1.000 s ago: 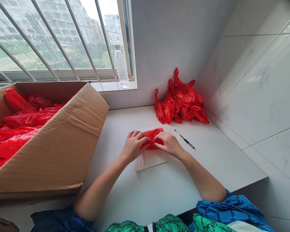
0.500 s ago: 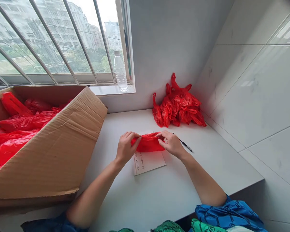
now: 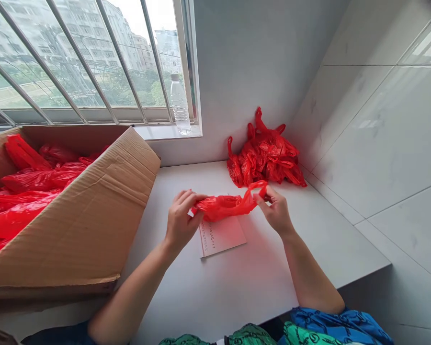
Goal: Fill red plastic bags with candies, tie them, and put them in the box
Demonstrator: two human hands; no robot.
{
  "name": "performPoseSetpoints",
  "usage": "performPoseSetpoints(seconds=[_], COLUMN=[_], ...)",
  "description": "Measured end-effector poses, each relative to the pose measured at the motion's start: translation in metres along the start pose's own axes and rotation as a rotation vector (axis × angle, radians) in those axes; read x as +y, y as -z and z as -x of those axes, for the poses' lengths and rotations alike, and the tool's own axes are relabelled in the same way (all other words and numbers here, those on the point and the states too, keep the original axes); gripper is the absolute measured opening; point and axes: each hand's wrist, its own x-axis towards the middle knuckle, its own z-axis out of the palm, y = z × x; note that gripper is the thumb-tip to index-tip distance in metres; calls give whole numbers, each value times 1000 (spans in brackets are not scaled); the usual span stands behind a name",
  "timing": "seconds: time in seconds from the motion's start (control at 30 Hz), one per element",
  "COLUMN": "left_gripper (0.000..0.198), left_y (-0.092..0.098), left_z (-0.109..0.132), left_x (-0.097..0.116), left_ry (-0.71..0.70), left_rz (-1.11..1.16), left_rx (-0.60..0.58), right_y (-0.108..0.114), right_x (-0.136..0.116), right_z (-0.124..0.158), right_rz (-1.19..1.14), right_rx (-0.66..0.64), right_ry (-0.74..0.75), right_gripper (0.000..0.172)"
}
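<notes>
A red plastic bag point(image 3: 224, 207) is stretched sideways between my two hands, above a white notebook point(image 3: 224, 238) with printed writing down its left side. My left hand point(image 3: 184, 216) is closed on the bag's bunched left end. At the other end, my right hand point(image 3: 275, 209) pinches a looped handle of the bag. The bag covers the upper part of the notebook.
To the left, an open cardboard box point(image 3: 75, 230) holds several red plastic bags point(image 3: 43, 175). A heap of crumpled red bags point(image 3: 267, 155) lies by the wall on the white table point(image 3: 330, 235). A clear bottle point(image 3: 180, 106) stands on the barred window's sill.
My hands have moved apart, the right one outward to the right. The bag, folded flat before, is now longer and twisted, with a handle loop pulled out. The pen is no longer visible.
</notes>
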Motion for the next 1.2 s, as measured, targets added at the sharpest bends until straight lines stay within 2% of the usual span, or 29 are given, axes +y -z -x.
performPoseSetpoints(seconds=[0.03, 0.07, 0.13, 0.17, 0.23, 0.27, 0.33, 0.4, 0.47, 0.57, 0.63, 0.67, 0.73, 0.83, 0.9, 0.97, 1.03, 1.1, 1.13, 1.2], left_gripper=[15, 12, 9, 9, 8, 8, 11, 15, 19, 27, 33, 36, 40, 42, 44, 43, 38, 30, 29, 30], left_y=[5, 10, 17, 20, 24, 25, 28, 31, 34, 38, 41, 43, 47, 55, 59, 60, 59, 59, 59, 62], left_z=[-1, -3, -4, -5, -5, -5, -5, -4, -3, -1, 0, -1, -2, -4, -4, -4, -4, -4, -4, -5], left_x=[2, 5, 11, 14, 22, 26, 34, 38, 41, 42, 40, 40, 37, 33, 33, 34, 37, 40, 41, 41], left_ry=[43, 85, 124, 123, 97, 84, 78, 88, 94, 75, 86, 96, 112, 106, 112, 119, 91, 13, -30, -89], left_rz=[35, 64, 87, 85, 76, 81, 112, 164, 206, 236, 242, 243, 227, 113, 3, -73, -97, -70, -43, 16], left_rx=[78, 136, 189, 193, 183, 175, 149, 109, 81, 104, 132, 145, 158, 106, 30, -38, -70, -78, -77, -73], right_y=[8, 15, 25, 26, 21, 16, -1, -21, -40, -58, -60, -57, -46, -23, -10, -6, -11, -24, -31, -44], right_x=[-2, -7, -22, -32, -57, -69, -87, -91, -83, -61, -47, -42, -37, -44, -59, -78, -93, -98, -95, -81], right_z=[1, 3, 10, 14, 25, 29, 35, 34, 28, 15, 9, 6, 1, -2, 3, 15, 28, 36, 36, 29], right_rz=[-22, -42, -51, -42, -27, -31, -15, 100, 341, 779, 977, 1039, 1100, 1081, 1020, 916, 777, 689, 693, 802], right_rx=[53, 91, 152, 186, 246, 233, 59, -204, -418, -596, -601, -565, -442, -190, -59, 2, -34, -172, -258, -400], right_ry=[4, 19, 110, 195, 412, 517, 628, 549, 347, 81, 38, 49, 83, 111, 227, 435, 632, 704, 679, 514], right_gripper=[15, 17, 35, 40, 38, 35, 30, 23, 20, 18, 12, 18, 33, 40, 36, 28, 17, 6, 10, 23])
